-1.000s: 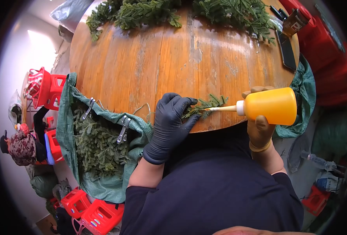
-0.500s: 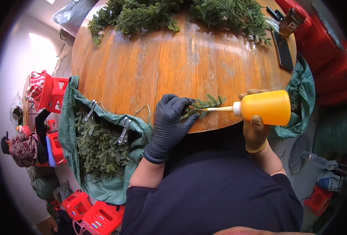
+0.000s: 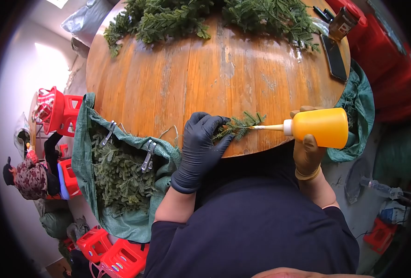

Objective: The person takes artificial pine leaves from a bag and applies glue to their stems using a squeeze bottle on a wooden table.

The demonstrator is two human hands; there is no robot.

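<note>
In a black glove, my left hand [image 3: 202, 143] pinches a small green fir sprig [image 3: 240, 126] at the near edge of the round wooden table [image 3: 177, 83]. My right hand [image 3: 309, 155], in a tan glove, is wrapped round a yellow squeeze bottle [image 3: 320, 128]. The bottle lies nearly level, its long narrow nozzle pointing left, with the whitish tip at the sprig's needles. Whether the tip touches them I cannot tell. The stem end of the sprig is hidden by my left fingers.
A green woven sack [image 3: 82, 153] of fir pieces [image 3: 122, 178] hangs at the table's left edge, held by metal clips [image 3: 148, 156]. Larger fir branches [image 3: 270, 21] lie along the far side. A phone [image 3: 334, 58] rests at right. Red stools [image 3: 124, 257] and another person [image 3: 31, 178] are at left.
My right hand has drawn the bottle slightly to the right, so the nozzle tip has shifted from near my left fingertips towards the sprig's outer end. My left hand stays nearly still.
</note>
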